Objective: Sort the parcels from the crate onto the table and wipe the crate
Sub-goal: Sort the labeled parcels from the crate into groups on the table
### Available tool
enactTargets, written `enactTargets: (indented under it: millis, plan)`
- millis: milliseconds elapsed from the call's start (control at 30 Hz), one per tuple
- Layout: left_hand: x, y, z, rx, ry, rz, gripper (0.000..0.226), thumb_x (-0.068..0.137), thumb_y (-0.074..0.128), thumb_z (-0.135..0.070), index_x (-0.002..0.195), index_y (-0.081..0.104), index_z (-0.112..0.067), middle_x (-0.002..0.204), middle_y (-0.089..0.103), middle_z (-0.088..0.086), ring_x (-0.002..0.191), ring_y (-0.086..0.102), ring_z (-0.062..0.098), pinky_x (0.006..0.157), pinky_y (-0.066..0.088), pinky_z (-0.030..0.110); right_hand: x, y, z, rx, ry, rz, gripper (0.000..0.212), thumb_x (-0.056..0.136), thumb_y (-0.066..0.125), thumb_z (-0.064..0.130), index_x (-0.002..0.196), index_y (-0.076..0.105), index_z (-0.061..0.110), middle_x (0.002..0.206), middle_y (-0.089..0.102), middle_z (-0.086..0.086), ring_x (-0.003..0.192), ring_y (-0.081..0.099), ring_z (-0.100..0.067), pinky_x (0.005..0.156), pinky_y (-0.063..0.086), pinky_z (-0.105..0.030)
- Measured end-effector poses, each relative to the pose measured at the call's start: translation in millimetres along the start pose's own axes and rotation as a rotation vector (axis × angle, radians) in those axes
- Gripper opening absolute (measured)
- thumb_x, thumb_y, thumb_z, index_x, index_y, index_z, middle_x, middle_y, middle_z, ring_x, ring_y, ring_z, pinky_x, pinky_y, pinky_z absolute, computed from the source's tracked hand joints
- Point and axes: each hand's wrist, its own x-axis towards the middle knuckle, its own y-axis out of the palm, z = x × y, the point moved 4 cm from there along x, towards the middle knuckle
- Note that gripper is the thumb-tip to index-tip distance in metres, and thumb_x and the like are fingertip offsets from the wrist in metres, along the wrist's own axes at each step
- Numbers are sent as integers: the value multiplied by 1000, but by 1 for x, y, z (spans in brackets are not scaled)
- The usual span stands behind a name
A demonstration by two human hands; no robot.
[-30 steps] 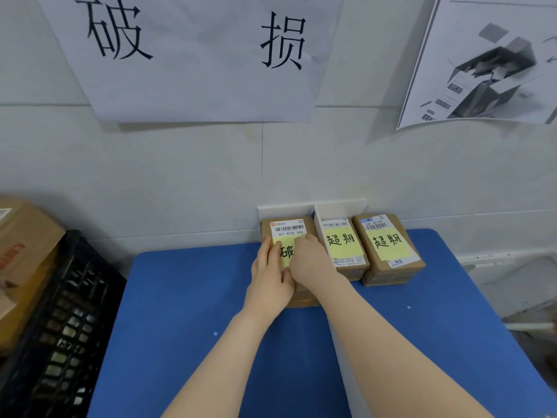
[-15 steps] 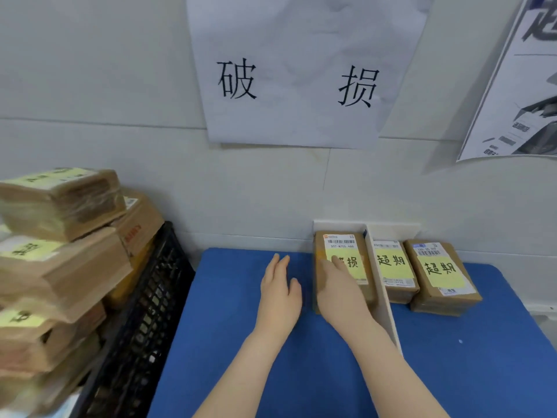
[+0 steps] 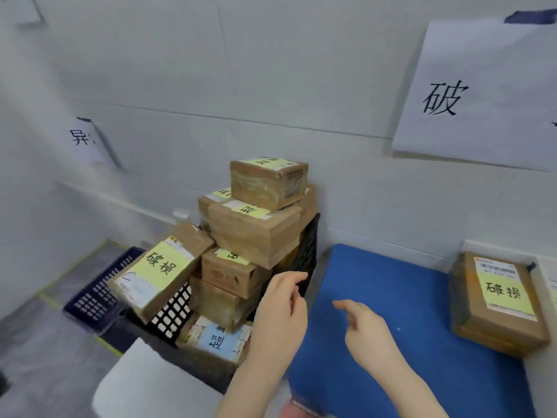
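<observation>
A second ago both hands lay on a brown cardboard parcel at the back of the blue table (image 3: 391, 282). Now they have let it go and the view has swung left. That brown cardboard parcel (image 3: 497, 303) sits alone at the right edge of the frame, flat on the table near the wall, with neither hand on it. The left hand (image 3: 280, 312) hangs at the table's left edge, in front of the pile, and the right hand (image 3: 366, 333) is over the blue surface. The fingers of both are loosely curled and empty, with the right forefinger stretched out.

I judge that one placement is finished and the reach for the next parcel has begun. The black plastic lattice crate (image 3: 171, 315), at centre left, is still heaped high with brown boxes, so most of the sorting remains and wiping is far off.

The placed parcel carries a yellow note reading 破损 under a white barcode label whose print is too small to read. The white paper sign (image 3: 482, 95) on the wall at upper right shows 破, with the rest cut off by the frame. In the crate, a tilted brown parcel (image 3: 159, 273) leaning out to the left also has a yellow note reading 破损. A low parcel with a pale blue note (image 3: 217, 339) seems to begin with 超. Notes on the upper boxes are too slanted to read. A small paper sheet (image 3: 81, 140) at far left shows 异, partly blurred.
</observation>
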Motion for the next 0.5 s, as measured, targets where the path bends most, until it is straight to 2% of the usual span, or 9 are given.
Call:
enactTargets:
  millis: [67, 133, 200, 300, 400, 467, 500]
  plan:
    - [-4, -24, 18, 40, 3, -7, 40, 93, 44, -7, 123, 54, -32, 119, 46, -28, 103, 48, -12, 82, 47, 17, 0, 15, 26, 43, -36, -6, 58, 90, 31, -8, 132, 53, 27, 133, 51, 8, 122, 47, -8, 81, 43, -14]
    - [-9, -49, 34, 57, 14, 9, 41, 93, 44, -8, 125, 53, -32, 124, 45, -24, 105, 47, -12, 84, 46, 17, -1, 27, 55, 84, -58, -47, 54, 91, 34, -7, 126, 57, 27, 126, 55, 8, 115, 51, -6, 80, 44, -15]
    - [-12, -79, 49, 75, 43, 27, 41, 93, 44, -10, 125, 53, -34, 126, 43, -26, 110, 45, -11, 88, 45, 16, -3, 40, 84, 121, -75, -106, 51, 92, 37, -6, 121, 60, 28, 118, 60, 11, 106, 55, 0, 80, 40, -8]
    - [-11, -129, 66, 127, 120, 14, 40, 91, 44, -12, 124, 54, -33, 126, 44, -26, 112, 48, -5, 89, 45, 17, -4, 63, 128, 196, -112, -193, 47, 92, 41, -4, 111, 63, 33, 105, 62, 23, 95, 55, 14, 70, 38, 2]
    - [7, -188, 81, 236, 221, -84, 38, 89, 44, -12, 121, 61, -23, 124, 52, -14, 113, 48, 2, 94, 43, 21, 2, 94, 175, 271, -196, -206, 46, 93, 45, -1, 107, 61, 40, 107, 60, 28, 98, 54, 18, 74, 40, 3]
    - [28, -228, 97, 322, 253, -173, 37, 86, 44, -10, 115, 65, -19, 120, 58, -8, 110, 51, 9, 93, 43, 26, 7, 119, 204, 285, -250, -154, 41, 95, 48, 5, 115, 60, 40, 114, 55, 30, 103, 51, 19, 78, 38, 4]
    - [39, -244, 108, 339, 215, -176, 37, 85, 45, -8, 114, 65, -19, 118, 58, -8, 108, 52, 13, 91, 44, 29, 10, 132, 216, 276, -269, -122, 39, 96, 48, 9, 119, 58, 39, 117, 51, 31, 104, 49, 20, 79, 37, 4]
